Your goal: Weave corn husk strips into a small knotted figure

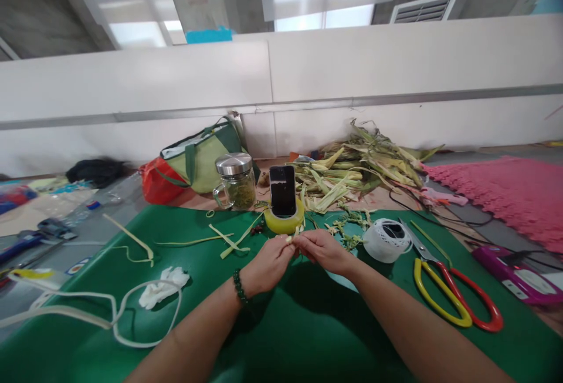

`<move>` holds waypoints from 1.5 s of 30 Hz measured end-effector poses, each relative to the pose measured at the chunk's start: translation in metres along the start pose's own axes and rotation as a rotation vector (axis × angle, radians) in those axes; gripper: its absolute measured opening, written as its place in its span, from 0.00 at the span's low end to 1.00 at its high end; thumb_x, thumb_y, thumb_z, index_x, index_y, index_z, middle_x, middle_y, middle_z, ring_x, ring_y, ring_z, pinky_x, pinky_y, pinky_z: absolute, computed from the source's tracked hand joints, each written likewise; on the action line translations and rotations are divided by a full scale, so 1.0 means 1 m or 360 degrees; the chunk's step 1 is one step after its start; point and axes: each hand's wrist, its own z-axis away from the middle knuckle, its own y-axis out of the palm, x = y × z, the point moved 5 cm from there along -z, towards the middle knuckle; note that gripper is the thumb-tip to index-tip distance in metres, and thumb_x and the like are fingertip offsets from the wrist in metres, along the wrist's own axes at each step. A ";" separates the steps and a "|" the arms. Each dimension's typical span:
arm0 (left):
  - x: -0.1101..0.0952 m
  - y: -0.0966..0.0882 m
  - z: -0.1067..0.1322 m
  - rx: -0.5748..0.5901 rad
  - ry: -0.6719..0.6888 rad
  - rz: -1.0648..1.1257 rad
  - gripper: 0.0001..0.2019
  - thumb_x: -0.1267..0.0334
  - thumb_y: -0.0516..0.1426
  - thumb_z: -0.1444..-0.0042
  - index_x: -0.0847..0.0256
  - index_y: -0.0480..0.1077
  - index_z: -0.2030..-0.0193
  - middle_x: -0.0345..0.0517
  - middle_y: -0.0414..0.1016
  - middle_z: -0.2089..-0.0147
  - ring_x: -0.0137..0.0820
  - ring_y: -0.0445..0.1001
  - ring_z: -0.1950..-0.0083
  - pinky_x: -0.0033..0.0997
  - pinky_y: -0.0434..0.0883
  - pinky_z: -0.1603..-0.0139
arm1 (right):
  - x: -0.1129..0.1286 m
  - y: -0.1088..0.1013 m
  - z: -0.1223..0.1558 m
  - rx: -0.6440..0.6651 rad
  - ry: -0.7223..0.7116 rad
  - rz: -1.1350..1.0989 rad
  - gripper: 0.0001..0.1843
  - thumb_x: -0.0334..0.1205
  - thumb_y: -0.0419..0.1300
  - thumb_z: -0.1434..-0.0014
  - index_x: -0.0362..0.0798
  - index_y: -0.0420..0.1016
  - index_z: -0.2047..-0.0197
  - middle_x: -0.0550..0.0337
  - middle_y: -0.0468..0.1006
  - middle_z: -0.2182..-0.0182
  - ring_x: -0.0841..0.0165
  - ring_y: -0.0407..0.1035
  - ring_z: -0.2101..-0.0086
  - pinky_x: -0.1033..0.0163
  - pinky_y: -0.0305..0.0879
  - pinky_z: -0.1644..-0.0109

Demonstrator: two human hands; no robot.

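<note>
My left hand point(270, 264), with a dark green bead bracelet on its wrist, meets my right hand point(326, 251) over the green mat point(308, 336). Between their pinched fingertips is a pale corn husk strip point(298, 230), mostly covered by the fingers. Just beyond stands a black phone point(282, 190), propped upright in a yellow tape roll point(285, 223). Loose green husk strips point(240, 244) lie left of my hands. Small green plant scraps point(349, 227) are scattered to the right.
Scissors point(440, 271) with red and yellow handles lie right, beside a white roll point(383, 241). A glass mug point(240, 186), a green bag point(202, 160) and a husk pile point(352, 166) stand behind. At left are a white cable point(121, 312) and crumpled tissue point(162, 288).
</note>
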 end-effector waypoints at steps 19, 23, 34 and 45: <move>-0.003 0.005 0.002 -0.0198 0.0014 0.0101 0.09 0.63 0.46 0.45 0.60 0.60 0.74 0.43 0.66 0.71 0.30 0.61 0.68 0.32 0.64 0.62 | 0.006 -0.004 0.002 -0.0314 -0.0111 0.0396 0.31 0.59 0.43 0.38 0.47 0.58 0.84 0.64 0.60 0.85 0.75 0.53 0.81 0.68 0.47 0.76; -0.003 0.000 0.002 -0.0228 -0.0105 0.0191 0.10 0.64 0.45 0.49 0.59 0.56 0.80 0.40 0.60 0.77 0.29 0.59 0.72 0.30 0.61 0.68 | 0.011 -0.002 0.006 -0.0490 -0.0256 0.0762 0.30 0.53 0.42 0.36 0.47 0.55 0.86 0.63 0.58 0.87 0.75 0.50 0.82 0.65 0.43 0.76; 0.013 0.014 0.006 0.0175 -0.0715 0.1150 0.12 0.56 0.50 0.48 0.63 0.66 0.73 0.38 0.65 0.82 0.25 0.64 0.80 0.24 0.61 0.77 | 0.014 -0.006 0.010 -0.0465 -0.0459 0.0979 0.31 0.51 0.39 0.33 0.46 0.64 0.82 0.58 0.67 0.84 0.73 0.58 0.80 0.65 0.48 0.73; -0.001 -0.003 0.004 0.0135 -0.0447 0.0885 0.17 0.49 0.53 0.49 0.64 0.67 0.72 0.39 0.64 0.76 0.25 0.63 0.74 0.25 0.63 0.72 | 0.029 -0.009 0.015 -0.0416 -0.0612 0.1182 0.24 0.49 0.42 0.33 0.46 0.67 0.74 0.59 0.70 0.80 0.72 0.62 0.77 0.66 0.48 0.72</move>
